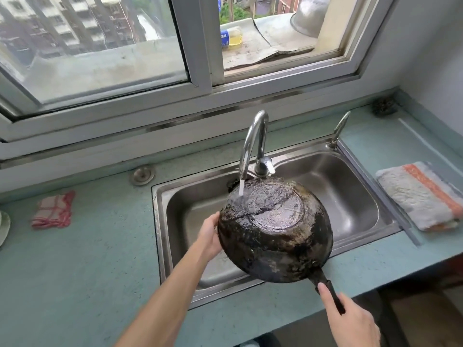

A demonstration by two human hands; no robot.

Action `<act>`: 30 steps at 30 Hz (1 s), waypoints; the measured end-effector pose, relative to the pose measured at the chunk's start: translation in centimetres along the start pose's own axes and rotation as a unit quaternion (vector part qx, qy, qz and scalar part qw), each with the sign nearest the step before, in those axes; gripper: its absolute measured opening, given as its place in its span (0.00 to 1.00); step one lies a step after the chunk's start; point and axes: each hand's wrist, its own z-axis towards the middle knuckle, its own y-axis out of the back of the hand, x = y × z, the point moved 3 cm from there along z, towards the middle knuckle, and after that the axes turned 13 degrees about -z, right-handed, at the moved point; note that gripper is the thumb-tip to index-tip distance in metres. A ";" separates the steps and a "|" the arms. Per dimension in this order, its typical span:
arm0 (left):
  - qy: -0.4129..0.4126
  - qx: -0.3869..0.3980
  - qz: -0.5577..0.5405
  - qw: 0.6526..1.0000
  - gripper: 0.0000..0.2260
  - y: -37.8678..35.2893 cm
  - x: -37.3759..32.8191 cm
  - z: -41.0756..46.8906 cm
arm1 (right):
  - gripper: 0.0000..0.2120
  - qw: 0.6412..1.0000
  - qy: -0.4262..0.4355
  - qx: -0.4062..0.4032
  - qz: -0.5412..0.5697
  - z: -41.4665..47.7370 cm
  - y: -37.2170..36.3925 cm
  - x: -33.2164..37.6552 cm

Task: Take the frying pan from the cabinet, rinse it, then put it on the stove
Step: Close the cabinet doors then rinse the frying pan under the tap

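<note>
Head view: I've got the frying pan (275, 231) flipped bottom-up over the sink (350, 196), tap (253, 144) water (241, 187) hitting its blackened base. My right hand (350, 319) is wrapped round the handle, forefinger stretched along it. My left hand (209, 234) cups the far rim, fingers curled out of sight behind the pan.

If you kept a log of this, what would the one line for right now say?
step: rinsing | frying pan: underside up, over sink | faucet: running onto pan | left hand: rim | right hand: handle
</note>
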 end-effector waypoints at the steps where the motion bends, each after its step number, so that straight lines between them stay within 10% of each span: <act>1: 0.006 0.003 -0.002 1.000 0.15 -0.4 0.1 0.2 | 0.29 1.000 -0.002 -0.002 0.004 -0.1 0.2 -0.1; 20: -0.060 0.022 0.059 0.996 0.10 2.6 -5.4 -1.4 | 0.41 0.993 0.028 0.091 0.069 -1.1 -1.8 1.4; 30: -0.142 0.061 0.012 0.988 0.11 4.2 -9.4 -5.3 | 0.30 0.968 0.106 0.182 0.138 -2.4 -3.3 4.5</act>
